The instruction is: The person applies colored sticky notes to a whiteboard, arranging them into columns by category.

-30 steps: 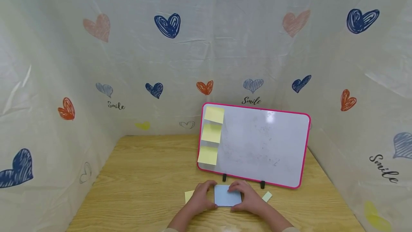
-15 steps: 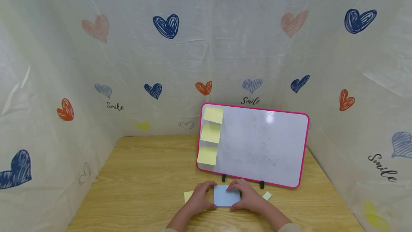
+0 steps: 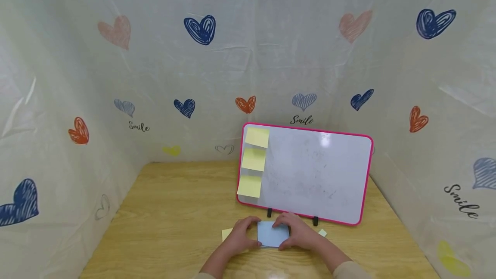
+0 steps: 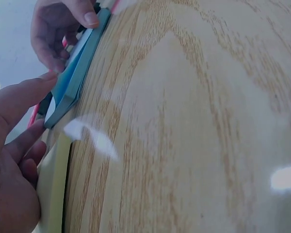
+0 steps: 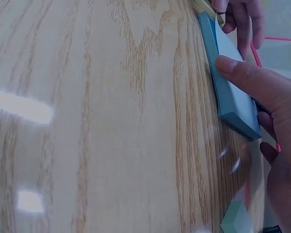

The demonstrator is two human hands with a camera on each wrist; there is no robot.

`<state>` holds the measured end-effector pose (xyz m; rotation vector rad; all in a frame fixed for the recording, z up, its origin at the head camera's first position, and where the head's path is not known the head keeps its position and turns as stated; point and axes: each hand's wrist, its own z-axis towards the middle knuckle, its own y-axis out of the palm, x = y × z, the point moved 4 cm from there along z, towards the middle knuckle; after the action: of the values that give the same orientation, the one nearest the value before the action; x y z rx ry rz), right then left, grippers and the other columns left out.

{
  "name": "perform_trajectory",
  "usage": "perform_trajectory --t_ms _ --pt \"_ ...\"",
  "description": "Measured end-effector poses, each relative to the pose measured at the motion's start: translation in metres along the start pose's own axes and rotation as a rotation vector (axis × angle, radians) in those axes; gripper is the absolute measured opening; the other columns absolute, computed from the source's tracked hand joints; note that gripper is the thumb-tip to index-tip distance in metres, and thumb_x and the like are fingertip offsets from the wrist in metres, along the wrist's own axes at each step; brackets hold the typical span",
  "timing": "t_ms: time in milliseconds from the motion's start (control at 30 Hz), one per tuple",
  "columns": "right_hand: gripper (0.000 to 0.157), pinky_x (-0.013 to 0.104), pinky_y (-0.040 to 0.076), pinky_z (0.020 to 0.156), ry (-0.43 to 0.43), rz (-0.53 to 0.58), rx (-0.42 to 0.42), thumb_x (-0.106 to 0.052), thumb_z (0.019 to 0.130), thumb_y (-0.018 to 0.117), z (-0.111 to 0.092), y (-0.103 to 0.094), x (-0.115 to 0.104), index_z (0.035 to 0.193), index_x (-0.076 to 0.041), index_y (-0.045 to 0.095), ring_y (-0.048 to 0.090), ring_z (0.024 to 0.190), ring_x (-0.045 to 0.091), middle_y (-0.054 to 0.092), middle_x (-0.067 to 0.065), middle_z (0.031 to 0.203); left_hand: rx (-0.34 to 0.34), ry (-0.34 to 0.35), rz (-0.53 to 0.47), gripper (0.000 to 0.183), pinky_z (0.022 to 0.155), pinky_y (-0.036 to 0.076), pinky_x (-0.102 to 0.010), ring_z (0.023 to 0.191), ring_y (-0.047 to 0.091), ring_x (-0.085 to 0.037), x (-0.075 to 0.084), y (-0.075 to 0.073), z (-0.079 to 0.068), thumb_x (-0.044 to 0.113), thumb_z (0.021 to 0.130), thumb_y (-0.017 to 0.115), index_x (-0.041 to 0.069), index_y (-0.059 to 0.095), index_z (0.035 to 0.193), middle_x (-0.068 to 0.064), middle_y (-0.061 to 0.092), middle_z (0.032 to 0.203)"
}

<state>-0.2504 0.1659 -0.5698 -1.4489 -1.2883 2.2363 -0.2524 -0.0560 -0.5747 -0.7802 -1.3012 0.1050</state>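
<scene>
A pad of light blue sticky notes (image 3: 267,232) lies on the wooden table in front of the whiteboard (image 3: 317,171). My left hand (image 3: 239,237) is at its left side, the thumb at the near corner, where the top sheet (image 5: 229,47) stands lifted off the pad. With thumb and fingers across the pad's right part, my right hand (image 3: 300,234) holds it; the right thumb (image 5: 228,64) touches the near edge. In the left wrist view a gap shows between the raised sheet and the pad (image 4: 89,53).
Three yellow sticky notes (image 3: 253,159) run down the whiteboard's left side. A yellow pad (image 3: 226,234) lies partly under my left hand. A small pale green pad (image 5: 236,219) lies right of my right hand. Black feet (image 3: 315,221) support the whiteboard.
The top sheet's near edge has risen slightly off the blue pad at the left. Both hands stay nearly in place; the right forearm now covers more of the green pad.
</scene>
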Motion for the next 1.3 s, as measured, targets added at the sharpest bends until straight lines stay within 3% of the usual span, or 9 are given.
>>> perform_trajectory --t_ms 367,567,933,1067,1300 --pt "0.047 0.031 0.047 0.087 -0.010 0.055 -0.057 -0.039 0.067 0.089 0.006 -0.004 0.002 0.105 -0.022 0.067 0.051 0.104 0.010 0.059 -0.016 0.109 -0.015 0.013 0.005 0.071 0.088 0.044 -0.036 0.102 0.050 -0.023 0.003 -0.001 -0.001 0.017 0.061 0.092 0.015 0.060 0.124 -0.002 0.060 0.114" --pt "0.038 0.031 0.047 0.086 0.040 0.110 -0.072 -0.030 0.073 0.087 0.004 -0.008 -0.001 0.105 -0.020 0.068 0.053 0.101 0.012 0.061 -0.014 0.108 -0.013 0.004 0.016 0.070 0.090 0.044 -0.036 0.103 0.049 -0.021 0.002 0.001 0.001 0.022 0.063 0.092 0.016 0.060 0.125 -0.001 0.059 0.118" --pt "0.017 0.025 0.052 0.068 0.177 0.340 -0.123 -0.006 0.083 0.073 0.007 -0.006 0.000 0.099 -0.010 0.069 0.063 0.078 0.010 0.070 0.000 0.086 0.096 0.027 -0.018 0.045 0.083 0.046 -0.035 0.094 0.053 -0.022 0.005 0.001 0.000 0.017 0.076 0.082 0.008 0.064 0.116 -0.006 0.064 0.111" --pt "0.015 0.026 0.053 0.067 0.199 0.351 -0.108 0.000 0.082 0.071 0.009 -0.008 0.000 0.094 -0.009 0.067 0.063 0.075 0.012 0.067 -0.001 0.082 0.118 0.014 -0.017 0.050 0.082 0.046 -0.034 0.092 0.054 -0.021 0.005 0.002 0.001 0.014 0.070 0.086 0.009 0.065 0.114 -0.004 0.065 0.110" --pt "0.021 0.025 0.050 0.063 0.189 0.308 -0.105 0.007 0.078 0.066 0.012 -0.012 0.000 0.089 -0.011 0.067 0.056 0.070 0.009 0.062 -0.006 0.081 0.147 0.028 0.076 0.063 0.078 0.046 -0.031 0.089 0.052 -0.017 0.010 0.004 0.000 0.010 0.058 0.092 0.011 0.064 0.114 -0.002 0.066 0.108"
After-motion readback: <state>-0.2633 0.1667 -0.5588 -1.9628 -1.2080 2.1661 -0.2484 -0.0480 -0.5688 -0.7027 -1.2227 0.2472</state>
